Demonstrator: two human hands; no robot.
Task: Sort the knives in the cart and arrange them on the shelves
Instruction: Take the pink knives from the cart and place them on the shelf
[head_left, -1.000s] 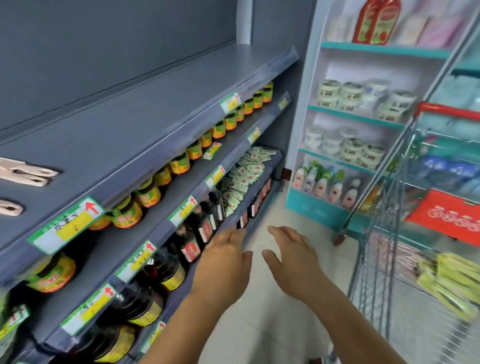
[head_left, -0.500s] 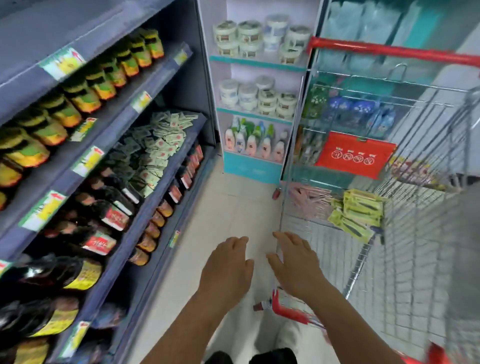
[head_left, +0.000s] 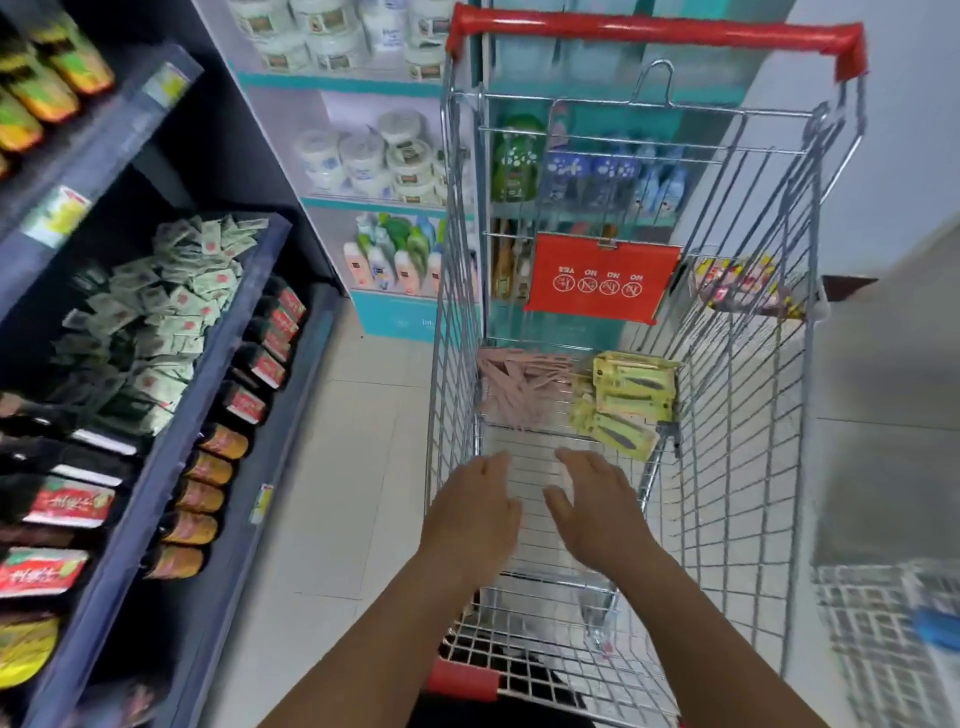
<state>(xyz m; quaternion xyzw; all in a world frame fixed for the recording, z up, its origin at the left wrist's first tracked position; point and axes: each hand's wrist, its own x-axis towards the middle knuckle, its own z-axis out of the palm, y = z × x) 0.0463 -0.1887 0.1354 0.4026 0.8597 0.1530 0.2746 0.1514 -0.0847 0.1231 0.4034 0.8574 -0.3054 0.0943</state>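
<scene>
Dark shelves (head_left: 171, 374) of bottles and sachets fill the frame's left. At lower centre, the left hand (head_left: 475, 512) and right hand (head_left: 597, 506) reach side by side into a wire cart (head_left: 737, 395), fingers straight, holding nothing. Pink knives (head_left: 519, 387) and yellow knife packs (head_left: 631, 397) lie beyond them at centre, on the cart floor.

2 bare forearms, no sleeves visible; hands (head_left: 530, 512) ungloved, no rings, no watch.

Cart (head_left: 769, 395) top open w/ bare wire floor ahead of fingertips (head_left: 493, 462); pink knives (head_left: 519, 387) & yellow packs (head_left: 631, 400) beyond, wire walls both sides.
</scene>
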